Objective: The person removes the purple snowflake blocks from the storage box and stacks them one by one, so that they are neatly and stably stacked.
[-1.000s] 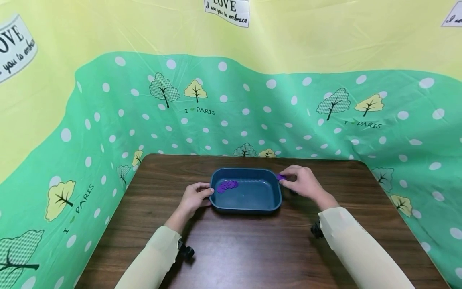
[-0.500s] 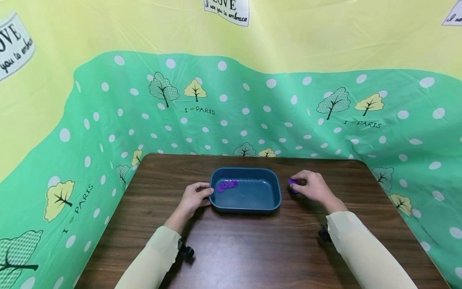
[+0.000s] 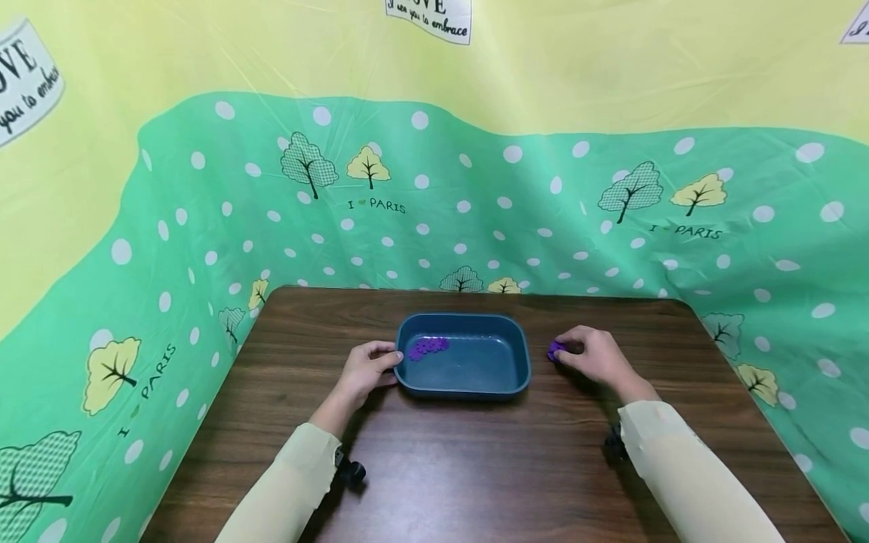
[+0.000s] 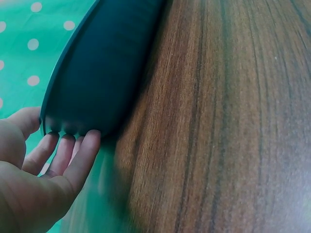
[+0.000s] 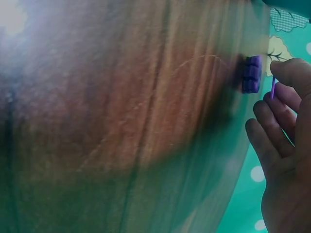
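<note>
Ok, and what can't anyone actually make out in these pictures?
Purple pieces in the dark-blue tray: too small to count, head view.
The tray's inside: hidden by its outer wall, left wrist view.
Thin purple piece in the right hand: seen edge-on, faces hidden, right wrist view.
Printed label, top centre: cut off by the upper edge, head view.
</note>
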Demonstrator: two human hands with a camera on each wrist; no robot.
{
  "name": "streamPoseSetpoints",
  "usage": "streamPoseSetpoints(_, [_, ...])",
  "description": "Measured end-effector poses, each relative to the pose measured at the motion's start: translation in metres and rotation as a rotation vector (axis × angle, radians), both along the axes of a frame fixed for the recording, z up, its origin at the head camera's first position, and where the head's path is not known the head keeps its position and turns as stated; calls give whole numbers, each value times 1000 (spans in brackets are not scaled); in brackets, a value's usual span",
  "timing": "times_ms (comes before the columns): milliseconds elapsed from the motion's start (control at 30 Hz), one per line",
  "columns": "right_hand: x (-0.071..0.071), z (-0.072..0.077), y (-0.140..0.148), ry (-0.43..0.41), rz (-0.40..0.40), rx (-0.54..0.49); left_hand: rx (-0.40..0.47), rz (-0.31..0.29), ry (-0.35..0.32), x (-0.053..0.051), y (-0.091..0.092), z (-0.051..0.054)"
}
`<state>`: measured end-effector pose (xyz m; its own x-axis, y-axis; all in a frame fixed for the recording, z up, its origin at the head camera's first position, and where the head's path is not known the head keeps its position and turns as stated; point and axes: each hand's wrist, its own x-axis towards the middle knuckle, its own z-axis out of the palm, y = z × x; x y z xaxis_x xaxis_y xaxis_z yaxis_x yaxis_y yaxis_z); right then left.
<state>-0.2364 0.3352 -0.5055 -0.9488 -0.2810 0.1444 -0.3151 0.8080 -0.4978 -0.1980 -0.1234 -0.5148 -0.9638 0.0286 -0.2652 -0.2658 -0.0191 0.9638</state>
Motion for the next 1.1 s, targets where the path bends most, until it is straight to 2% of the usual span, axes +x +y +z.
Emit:
streamPoseSetpoints(233, [0,-6,1,14,14,9,-3,-3,4,0,0,2])
streamPoseSetpoints(800, [4,-10,0,34,38,36,2,-2,-6,1,0,0])
streamPoseSetpoints(1100, [4,-11,-2,24,14,43,4,4,-9,2,0,1])
